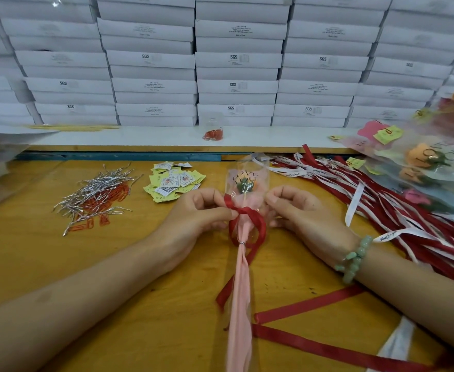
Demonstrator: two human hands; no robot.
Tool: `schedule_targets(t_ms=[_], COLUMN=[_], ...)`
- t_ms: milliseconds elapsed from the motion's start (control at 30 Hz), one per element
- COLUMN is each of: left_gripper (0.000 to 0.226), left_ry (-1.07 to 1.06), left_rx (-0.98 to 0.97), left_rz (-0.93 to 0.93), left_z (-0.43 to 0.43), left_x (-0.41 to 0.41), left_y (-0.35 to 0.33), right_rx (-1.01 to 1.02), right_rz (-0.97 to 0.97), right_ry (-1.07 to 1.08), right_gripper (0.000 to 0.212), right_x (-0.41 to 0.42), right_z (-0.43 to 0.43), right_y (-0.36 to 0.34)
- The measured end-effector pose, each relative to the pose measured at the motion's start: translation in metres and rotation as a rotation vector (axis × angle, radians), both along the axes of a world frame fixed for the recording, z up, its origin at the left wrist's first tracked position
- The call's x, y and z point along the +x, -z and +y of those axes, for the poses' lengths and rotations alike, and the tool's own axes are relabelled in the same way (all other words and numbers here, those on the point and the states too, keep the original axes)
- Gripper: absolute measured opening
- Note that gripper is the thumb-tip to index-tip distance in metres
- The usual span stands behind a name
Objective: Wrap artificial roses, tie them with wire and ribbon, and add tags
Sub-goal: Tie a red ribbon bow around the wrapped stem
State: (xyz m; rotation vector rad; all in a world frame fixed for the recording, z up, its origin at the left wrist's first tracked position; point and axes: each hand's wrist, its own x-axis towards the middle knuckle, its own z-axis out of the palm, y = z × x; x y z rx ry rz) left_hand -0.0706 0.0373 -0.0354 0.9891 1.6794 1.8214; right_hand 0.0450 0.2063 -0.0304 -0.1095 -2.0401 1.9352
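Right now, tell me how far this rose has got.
Done: rose wrapped, silver wire twisted round the stem. In hand: left hand pinches the red ribbon at the knot, right hand opposite. Left: no tag attached; tags lie in their pile.

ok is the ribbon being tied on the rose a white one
No, the ribbon that the left hand pinches at the wrapped rose is red.
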Motion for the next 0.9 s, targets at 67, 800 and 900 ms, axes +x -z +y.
schedule_targets(t_ms=[67,800,900], left_gripper=[0.017,0.019,0.018], left_ry=[-0.005,0.027,0.019], left_rx=[0.001,0.046,0.04], left_rz=[-0.013,-0.047,-0.053], left_z=[-0.0001,-0.0011,-0.0009], left_x=[-0.0001,0.0016,0.0011], left_y=[0.0003,-0.0029,-0.0028], right_rx=[0.066,0.192,0.058], right_rz=[-0.015,0.019,0.021], right_ry=[0.005,-0.043,-0.038], right_gripper=[0.023,0.005,0.007], right_x=[0.0009,0.003,0.0017], right_z=[-0.002,-0.0007,0.0017], right_y=[-0.0004,-0.0009,-0.0005])
